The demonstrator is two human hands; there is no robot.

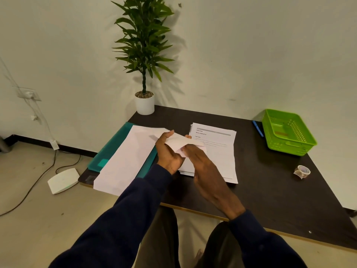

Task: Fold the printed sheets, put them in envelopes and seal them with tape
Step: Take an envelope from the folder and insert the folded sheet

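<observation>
Above the dark table, both hands hold a folded white sheet. My left hand grips its left end, thumb on top. My right hand pinches the sheet's right part from the other side, and its fingers are partly hidden behind the paper. A stack of printed sheets lies under the hands. Left of it, long white envelopes rest on a teal folder and hang over the table's near edge. A roll of clear tape sits at the right.
A green plastic basket stands at the back right with a blue pen beside it. A potted plant is at the back left corner. On the floor at the left lie a white device and cables.
</observation>
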